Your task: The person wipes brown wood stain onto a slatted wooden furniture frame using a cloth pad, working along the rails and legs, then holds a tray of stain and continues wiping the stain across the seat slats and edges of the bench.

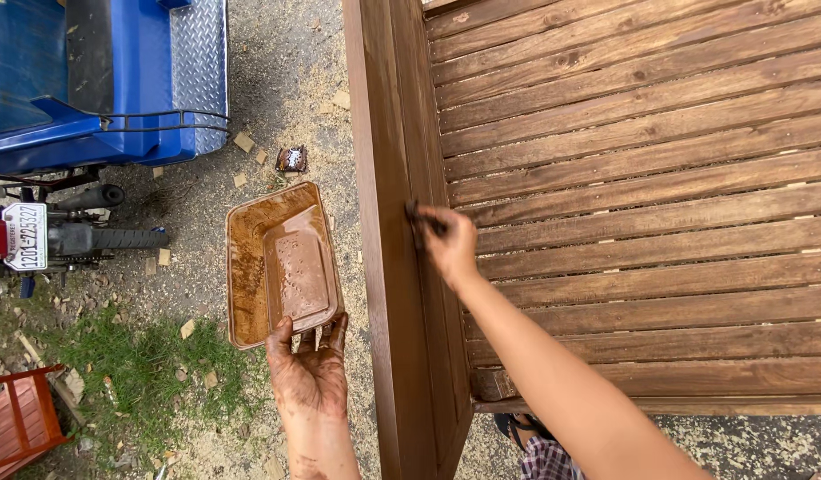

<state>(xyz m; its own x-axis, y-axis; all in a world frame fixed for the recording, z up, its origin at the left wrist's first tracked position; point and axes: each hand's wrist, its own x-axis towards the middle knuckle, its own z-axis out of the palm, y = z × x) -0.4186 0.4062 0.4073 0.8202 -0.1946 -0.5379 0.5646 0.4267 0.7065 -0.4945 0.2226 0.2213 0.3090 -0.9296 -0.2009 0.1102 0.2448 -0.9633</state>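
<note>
Left hand grips a stain-filled tray beside the wooden frame; right hand clasps a brush against it.

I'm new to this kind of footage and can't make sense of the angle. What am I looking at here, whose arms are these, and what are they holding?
There is one picture, taken by a camera worn on a person's head and looking straight down, so the two arms coming up from the bottom edge are that person's own. The left hand, smeared brown, grips the near edge of a shallow tray holding brown stain. The right hand presses a small dark applicator, too hidden to identify as brush or rag, against the frame of a brown slatted wooden piece. Below is gravel ground scattered with wood chips, a patch of grass, and a blue vehicle at the upper left.
</note>
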